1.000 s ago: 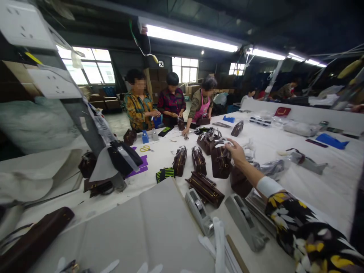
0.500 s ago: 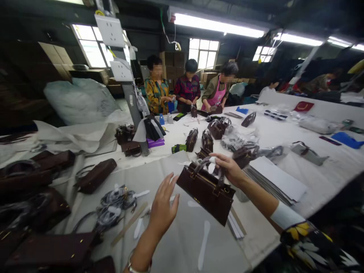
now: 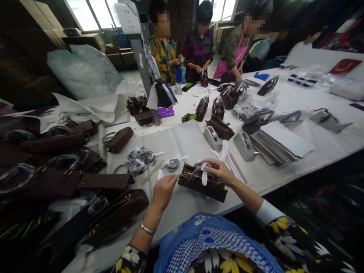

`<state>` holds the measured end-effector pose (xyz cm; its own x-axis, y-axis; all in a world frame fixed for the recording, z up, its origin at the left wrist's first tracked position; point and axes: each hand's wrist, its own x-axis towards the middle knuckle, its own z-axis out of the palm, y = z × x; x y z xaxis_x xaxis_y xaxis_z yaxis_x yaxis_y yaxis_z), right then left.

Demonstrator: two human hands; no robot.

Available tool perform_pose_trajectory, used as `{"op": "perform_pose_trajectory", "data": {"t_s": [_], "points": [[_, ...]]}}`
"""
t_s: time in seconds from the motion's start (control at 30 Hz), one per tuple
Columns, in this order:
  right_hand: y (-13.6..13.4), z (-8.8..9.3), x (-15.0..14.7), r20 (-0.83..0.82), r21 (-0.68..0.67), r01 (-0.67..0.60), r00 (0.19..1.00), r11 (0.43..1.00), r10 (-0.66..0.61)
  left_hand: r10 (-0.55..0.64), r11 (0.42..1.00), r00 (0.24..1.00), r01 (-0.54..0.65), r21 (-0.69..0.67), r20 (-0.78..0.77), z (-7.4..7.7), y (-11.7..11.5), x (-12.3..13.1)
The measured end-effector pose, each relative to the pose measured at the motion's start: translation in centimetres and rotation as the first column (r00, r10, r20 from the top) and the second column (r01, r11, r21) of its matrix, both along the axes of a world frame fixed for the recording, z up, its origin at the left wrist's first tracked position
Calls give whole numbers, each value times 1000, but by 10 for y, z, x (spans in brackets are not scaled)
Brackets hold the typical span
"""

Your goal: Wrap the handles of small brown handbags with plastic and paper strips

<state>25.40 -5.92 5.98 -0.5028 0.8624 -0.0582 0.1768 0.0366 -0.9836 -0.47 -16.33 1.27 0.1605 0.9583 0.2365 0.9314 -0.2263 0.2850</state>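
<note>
A dark brown handbag [image 3: 196,185] with a gold zipper and wrapped handles sits in front of me, its top facing up. My right hand [image 3: 218,171] is closed on its handles, where a white foam strip [image 3: 204,177] hangs down. At the bag's left end, the fingers of my left hand [image 3: 165,191] pinch its upper edge by the zipper end; the exact part is partly hidden by the fingertips. Just beyond lie a coiled wrapped strap [image 3: 172,164] and a bundle of wrapped straps [image 3: 139,159].
Several brown handbags [image 3: 105,182] crowd the left side. Two tape dispensers [image 3: 243,146] and a stack of card sheets [image 3: 287,142] stand ahead to the right. A grey post [image 3: 143,72] rises from the table. Across it, several people [image 3: 199,49] handle bags.
The handbag has come down and nearer to me, its top now turned up. My left hand has gone from spread fingers beside it to pinching its left end. The view has tilted downward.
</note>
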Motion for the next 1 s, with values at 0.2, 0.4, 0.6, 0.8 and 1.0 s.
{"op": "perform_pose_trajectory", "data": {"t_s": [0.2,0.4,0.6,0.8,1.0], "points": [[-19,-32,-7,-9,11,10,1000,1000,-10,69,990,994,-58,-127,86,-46,-49,16],[-23,-45,-8,41,48,8,999,999,-10,230,896,941,-106,-431,247,-65,-59,17],[-33,-42,2,107,163,74,990,984,-92,93,994,871,-58,-87,482,-45,-16,17],[-45,-86,45,131,110,394,905,913,-406,-44,992,915,86,-88,402,-61,9,28],[1,-147,98,432,89,600,695,795,-574,72,989,917,-15,-145,392,-61,7,34]]}}
